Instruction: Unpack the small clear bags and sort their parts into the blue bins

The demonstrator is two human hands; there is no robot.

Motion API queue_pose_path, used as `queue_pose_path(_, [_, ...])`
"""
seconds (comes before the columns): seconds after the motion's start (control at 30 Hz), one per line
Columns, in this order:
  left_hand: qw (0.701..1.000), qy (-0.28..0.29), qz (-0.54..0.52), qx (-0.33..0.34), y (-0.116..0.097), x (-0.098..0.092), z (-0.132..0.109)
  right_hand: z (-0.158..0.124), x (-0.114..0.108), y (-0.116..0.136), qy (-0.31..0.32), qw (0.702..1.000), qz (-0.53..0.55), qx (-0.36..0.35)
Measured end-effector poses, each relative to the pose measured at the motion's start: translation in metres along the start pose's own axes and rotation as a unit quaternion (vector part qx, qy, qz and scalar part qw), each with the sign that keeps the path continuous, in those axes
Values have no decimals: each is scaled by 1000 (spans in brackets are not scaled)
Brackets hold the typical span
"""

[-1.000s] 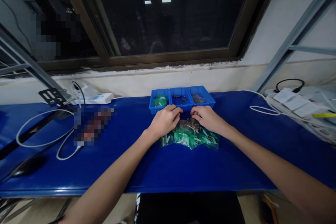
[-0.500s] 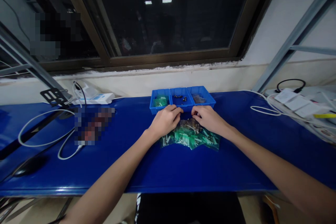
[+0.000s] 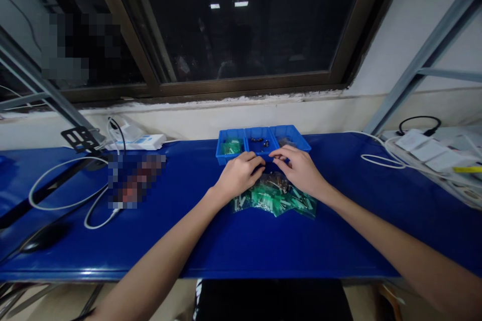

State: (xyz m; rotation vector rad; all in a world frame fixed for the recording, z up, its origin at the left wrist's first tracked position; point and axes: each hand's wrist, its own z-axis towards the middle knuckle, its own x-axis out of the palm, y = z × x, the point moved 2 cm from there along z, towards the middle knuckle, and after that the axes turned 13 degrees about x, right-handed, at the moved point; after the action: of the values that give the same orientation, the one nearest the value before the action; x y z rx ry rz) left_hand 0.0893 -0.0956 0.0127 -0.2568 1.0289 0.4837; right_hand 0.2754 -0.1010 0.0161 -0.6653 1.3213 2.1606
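The pile of green parts (image 3: 274, 198) lies on the table (image 3: 263, 246), just in front of three blue trays (image 3: 224, 157). Your left hand (image 3: 238, 175) and right hand (image 3: 299, 169) rest over its far edge, fingers curled, fingertips almost meeting by the middle tray. I cannot tell whether they pinch anything. A mouse (image 3: 41, 236) sits well apart to your left.

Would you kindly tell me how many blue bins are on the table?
3, side by side: left bin with green parts, middle bin with dark bits, right bin just past the right hand. None look hidden.
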Motion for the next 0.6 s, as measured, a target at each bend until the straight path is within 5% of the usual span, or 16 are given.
queue_pose_path(0.27, [997,-69,-23,6,-7,-1,2,-5,6,6,41,984,146,94])
queue_pose_path(0.6, [995,-99,-27,-12,-10,-1,1,-6,4,7,78,975,180,105])
